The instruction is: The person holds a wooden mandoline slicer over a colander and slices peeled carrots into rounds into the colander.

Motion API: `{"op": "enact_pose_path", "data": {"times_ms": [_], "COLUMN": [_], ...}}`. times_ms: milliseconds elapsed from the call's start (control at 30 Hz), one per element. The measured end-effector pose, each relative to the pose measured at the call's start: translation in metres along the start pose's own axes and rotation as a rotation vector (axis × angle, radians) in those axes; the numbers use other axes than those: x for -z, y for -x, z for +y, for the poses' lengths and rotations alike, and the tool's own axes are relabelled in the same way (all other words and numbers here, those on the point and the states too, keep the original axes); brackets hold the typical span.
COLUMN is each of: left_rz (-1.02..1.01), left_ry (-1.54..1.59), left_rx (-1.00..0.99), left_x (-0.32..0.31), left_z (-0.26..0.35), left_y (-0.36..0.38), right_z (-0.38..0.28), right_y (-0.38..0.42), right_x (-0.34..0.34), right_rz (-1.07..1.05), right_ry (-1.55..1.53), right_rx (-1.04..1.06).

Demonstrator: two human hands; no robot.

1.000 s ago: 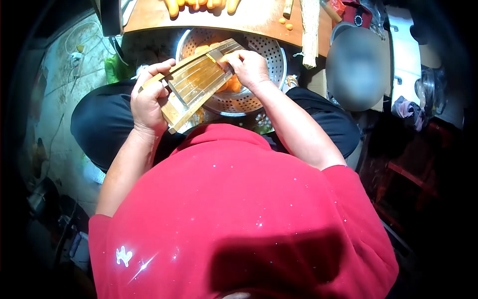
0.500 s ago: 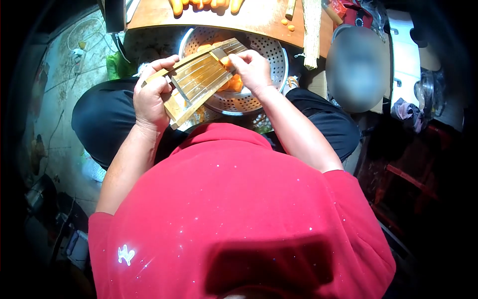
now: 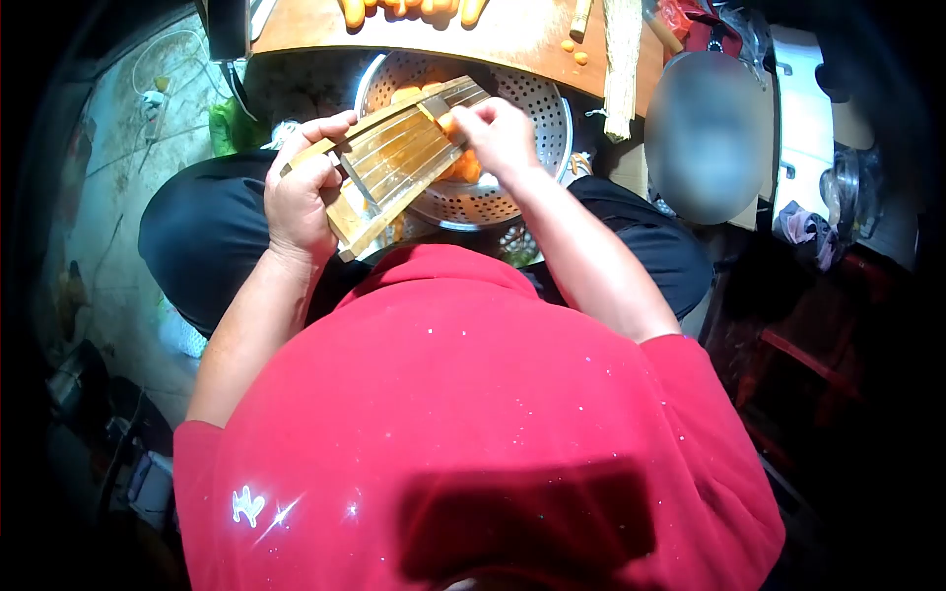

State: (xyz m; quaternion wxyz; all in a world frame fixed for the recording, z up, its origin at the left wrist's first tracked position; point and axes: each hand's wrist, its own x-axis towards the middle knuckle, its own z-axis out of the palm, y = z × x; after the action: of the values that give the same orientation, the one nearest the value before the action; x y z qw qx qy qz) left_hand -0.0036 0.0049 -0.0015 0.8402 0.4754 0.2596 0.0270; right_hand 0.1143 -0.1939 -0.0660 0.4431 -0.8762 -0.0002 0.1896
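The left hand [image 3: 298, 197] has its grip wrapped around the near end of a wooden slicer board [image 3: 392, 163], fingers curled over the upper edge and thumb underneath, holding it slanted from the person's lap up over a metal colander [image 3: 532, 108]. The right hand [image 3: 498, 133] pinches a small orange carrot piece [image 3: 446, 122] between its fingertips and presses it against the board's upper part, close to the blade slot. The board's far end rests across the colander's rim, so the carrot piece sits directly above the perforated bowl.

Inside the colander, beneath the board, lies a heap of orange carrot slices [image 3: 463, 165]. Beyond the colander is a wooden tabletop [image 3: 512, 34] with several whole carrots [image 3: 409, 10] lined along its far edge and two small carrot bits [image 3: 574, 51] near a pale, fibrous strip [image 3: 621, 59] that hangs over the edge. The person wears a red shirt [image 3: 473, 424] and dark trousers [image 3: 207, 246], knees spread on either side of the colander. To the left is a concrete floor [image 3: 118, 148] with a green bag [image 3: 229, 126] lying on it.
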Motion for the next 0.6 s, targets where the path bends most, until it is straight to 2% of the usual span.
{"op": "enact_pose_path", "data": {"times_ms": [33, 133, 167, 267, 367, 433, 467, 600], "left_rz": [-0.005, 0.014, 0.011, 0.001, -0.001, -0.005, -0.012, 0.003], "left_ry": [-0.015, -0.028, -0.031, 0.018, -0.012, 0.001, 0.002, 0.001], "left_rx": [0.000, -0.002, -0.004, 0.000, -0.017, -0.021, -0.024, 0.003], "left_x": [0.002, 0.002, 0.001, 0.000, -0.002, -0.001, -0.001, -0.001], "left_z": [-0.001, -0.002, -0.002, -0.004, 0.000, 0.000, -0.001, -0.002], "left_y": [0.000, 0.001, 0.000, 0.000, 0.002, 0.002, 0.002, 0.000], "right_z": [-0.005, -0.015, -0.012, 0.007, 0.007, -0.010, -0.016, -0.009], "right_y": [0.011, 0.030, 0.023, -0.017, -0.021, 0.001, 0.014, 0.018], "right_x": [-0.005, -0.010, -0.009, -0.003, 0.000, 0.001, -0.001, -0.009], "right_rz": [-0.048, -0.029, -0.026, 0.076, 0.052, -0.010, -0.047, -0.040], "right_ry": [-0.037, -0.025, -0.028, 0.094, 0.160, 0.147, 0.115, 0.051], "right_rx": [0.114, 0.219, 0.221, -0.035, -0.049, 0.017, 0.120, 0.073]}}
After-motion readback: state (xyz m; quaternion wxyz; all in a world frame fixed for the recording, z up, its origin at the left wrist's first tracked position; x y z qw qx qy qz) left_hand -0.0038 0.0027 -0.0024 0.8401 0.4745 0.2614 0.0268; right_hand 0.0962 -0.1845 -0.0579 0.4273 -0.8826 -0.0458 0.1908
